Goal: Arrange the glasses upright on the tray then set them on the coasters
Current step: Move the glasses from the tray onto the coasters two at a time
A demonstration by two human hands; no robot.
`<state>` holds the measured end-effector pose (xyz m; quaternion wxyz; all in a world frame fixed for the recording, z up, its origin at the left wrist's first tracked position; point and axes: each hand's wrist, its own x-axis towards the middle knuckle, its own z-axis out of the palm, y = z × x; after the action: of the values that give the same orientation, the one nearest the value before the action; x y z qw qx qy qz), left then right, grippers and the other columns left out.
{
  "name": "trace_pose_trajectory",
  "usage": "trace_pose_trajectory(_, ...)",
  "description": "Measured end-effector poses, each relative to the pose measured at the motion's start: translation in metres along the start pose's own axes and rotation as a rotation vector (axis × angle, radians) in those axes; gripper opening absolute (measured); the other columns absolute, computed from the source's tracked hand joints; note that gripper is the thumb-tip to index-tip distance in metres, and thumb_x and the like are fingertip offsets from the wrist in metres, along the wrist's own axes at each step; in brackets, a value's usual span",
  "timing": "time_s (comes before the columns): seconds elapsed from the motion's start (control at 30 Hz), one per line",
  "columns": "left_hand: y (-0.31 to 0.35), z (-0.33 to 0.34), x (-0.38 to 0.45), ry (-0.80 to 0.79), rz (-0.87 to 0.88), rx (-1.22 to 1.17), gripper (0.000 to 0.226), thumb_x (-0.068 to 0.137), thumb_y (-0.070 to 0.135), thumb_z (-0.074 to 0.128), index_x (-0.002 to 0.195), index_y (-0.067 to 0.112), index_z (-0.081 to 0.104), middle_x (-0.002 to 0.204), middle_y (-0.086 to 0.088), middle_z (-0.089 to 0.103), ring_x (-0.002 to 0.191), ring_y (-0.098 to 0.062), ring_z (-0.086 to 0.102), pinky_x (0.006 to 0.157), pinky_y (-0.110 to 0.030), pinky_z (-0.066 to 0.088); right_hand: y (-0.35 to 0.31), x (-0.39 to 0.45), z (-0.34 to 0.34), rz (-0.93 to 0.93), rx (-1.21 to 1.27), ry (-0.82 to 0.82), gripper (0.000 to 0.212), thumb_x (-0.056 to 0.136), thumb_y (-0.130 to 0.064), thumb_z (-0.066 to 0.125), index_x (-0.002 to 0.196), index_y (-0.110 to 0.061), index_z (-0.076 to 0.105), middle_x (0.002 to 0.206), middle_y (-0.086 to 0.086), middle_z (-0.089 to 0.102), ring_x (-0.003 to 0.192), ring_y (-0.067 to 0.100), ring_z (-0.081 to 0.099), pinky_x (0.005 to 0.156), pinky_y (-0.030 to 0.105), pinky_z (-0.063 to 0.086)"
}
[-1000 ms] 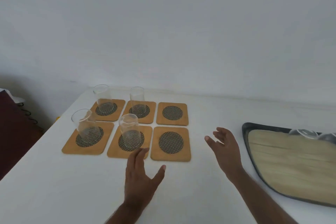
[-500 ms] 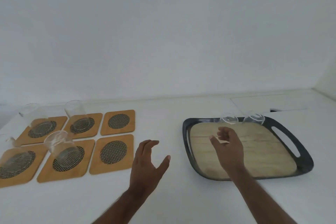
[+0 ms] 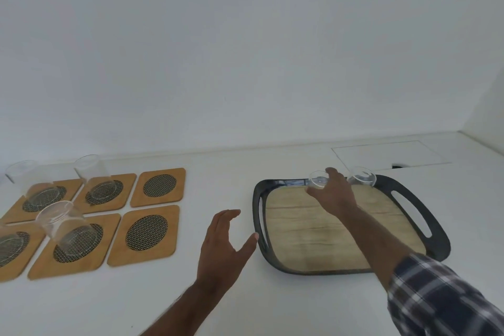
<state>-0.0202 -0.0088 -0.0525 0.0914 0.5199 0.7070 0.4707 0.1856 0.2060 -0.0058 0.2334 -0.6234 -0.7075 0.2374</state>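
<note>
So, progress check — nearest to me is my plaid sleeve [image 3: 447, 297] low on the right, then my left hand [image 3: 221, 251] hovering over the white surface [image 3: 136, 308] just beside the tray's near-left corner, fingers [image 3: 231, 213] spread wide and holding nothing.

Left of that hand sit the coasters [image 3: 144, 234], six in a two-by-three block: flat squares with rounded corners, warm cork-or-wood tone, each with a dark woven mesh oval in the middle. Four already carry a glass. The front one [image 3: 65, 229] is a plain clear tumbler, straight-sided and thin-walled, and the mesh shows right through its base. One is cut off at the left edge and two more stand on the back row. The two right-hand coasters are bare, so by my count that's four down, two to go.

Further out is the tray [image 3: 436, 243], a dark, matte rounded rectangle with slot handles at each end and a pale wood-grain panel inside. Most of that panel is open now.

At the tray's far edge my right hand [image 3: 332, 194] is wrapped around a glass [image 3: 317, 180] — fingers curled on its side, rim up, looks like a proper grip. The last glass [image 3: 361, 176] stands upright just beside it in the far-right corner, untouched.

Smooth glass, so I'd guess a firm squeeze is needed before carrying it over to a bare coaster.
</note>
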Motion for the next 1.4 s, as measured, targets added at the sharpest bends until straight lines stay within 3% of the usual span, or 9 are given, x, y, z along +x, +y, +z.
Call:
trace_pose_trajectory(0.2,0.001,-0.001,0.001,0.019,-0.021,0.003,0.06,0.078,0.043,0.079,0.13,0.029,0.053,0.13,0.017,0.052,0.12,-0.002,0.05,0.099,-0.027,0.047,0.001,-0.011,0.004,-0.059,0.092,0.053,0.079,0.072,-0.036,0.083,0.137,-0.011,0.046,0.132,0.01,0.056,0.121,0.025,0.052,0.092,0.034,0.041)
trace_pose_trajectory(0.37,0.017,0.008,0.011,-0.061,-0.014,-0.01,0.076,0.071,0.059,0.075,0.137,0.034,0.046,0.136,0.02,0.049,0.126,-0.001,0.047,0.103,-0.024,0.044,-0.04,-0.045,-0.008,-0.235,0.3,0.037,0.073,0.067,-0.044,0.086,0.128,-0.024,0.053,0.111,-0.005,0.061,0.094,0.011,0.06,0.068,0.012,0.038)
trace_pose_trajectory(0.57,0.04,0.018,0.032,-0.107,-0.028,-0.123,0.099,0.061,0.063,0.081,0.146,0.039,0.036,0.14,0.028,0.045,0.13,0.001,0.045,0.108,-0.026,0.041,-0.078,-0.085,-0.025,-0.349,0.38,-0.078,0.072,0.062,-0.051,0.087,0.124,-0.032,0.055,0.107,-0.013,0.064,0.095,-0.002,0.061,0.071,0.011,0.041)
trace_pose_trajectory(0.8,0.061,0.017,0.038,-0.071,0.102,-0.171,0.068,0.066,0.042,0.081,0.121,0.06,0.045,0.117,0.031,0.063,0.109,0.004,0.06,0.083,-0.009,0.045,-0.084,-0.105,-0.029,-0.384,0.413,-0.158,0.075,0.056,-0.051,0.088,0.122,-0.037,0.056,0.104,-0.02,0.063,0.094,-0.003,0.061,0.071,0.006,0.041)
trace_pose_trajectory(0.97,0.055,0.012,0.034,-0.046,0.061,-0.165,0.059,0.063,0.047,0.083,0.108,0.061,0.048,0.108,0.034,0.063,0.103,0.008,0.059,0.078,-0.007,0.045,-0.078,-0.099,-0.03,-0.346,0.464,-0.191,0.076,0.056,-0.074,0.076,0.122,-0.042,0.055,0.103,-0.019,0.065,0.094,-0.009,0.06,0.075,0.013,0.045)
trace_pose_trajectory(1.07,0.045,0.006,0.031,-0.023,0.011,-0.16,0.061,0.062,0.047,0.086,0.107,0.061,0.047,0.106,0.033,0.062,0.105,0.015,0.055,0.079,-0.001,0.042,-0.06,-0.074,-0.04,-0.287,0.412,-0.013,0.078,0.062,-0.083,0.062,0.123,-0.034,0.057,0.108,-0.015,0.062,0.102,-0.001,0.057,0.077,0.018,0.043)
trace_pose_trajectory(1.2,0.035,-0.005,0.028,0.02,-0.03,-0.155,0.06,0.062,0.043,0.088,0.108,0.05,0.051,0.102,0.023,0.064,0.102,0.01,0.057,0.076,-0.003,0.043,-0.015,-0.024,-0.055,-0.145,0.149,0.288,0.067,0.075,-0.055,0.073,0.128,-0.017,0.056,0.123,0.009,0.058,0.117,0.03,0.049,0.096,0.042,0.041)
trace_pose_trajectory(1.3,0.029,-0.011,0.026,0.046,-0.066,-0.16,0.062,0.062,0.036,0.091,0.112,0.041,0.054,0.103,0.022,0.064,0.1,0.009,0.058,0.077,-0.01,0.043,0.014,0.001,-0.06,0.083,0.04,0.36,0.084,0.071,-0.044,0.08,0.137,-0.007,0.045,0.135,0.02,0.048,0.124,0.041,0.043,0.099,0.049,0.038)
trace_pose_trajectory(1.4,0.023,-0.016,0.023,0.07,-0.085,-0.152,0.063,0.063,0.034,0.091,0.115,0.036,0.056,0.107,0.022,0.064,0.102,0.006,0.059,0.078,-0.013,0.043,0.038,0.007,-0.051,0.265,0.188,0.374,0.101,0.062,-0.043,0.086,0.139,0.0,0.037,0.135,0.025,0.047,0.124,0.042,0.045,0.098,0.051,0.041)
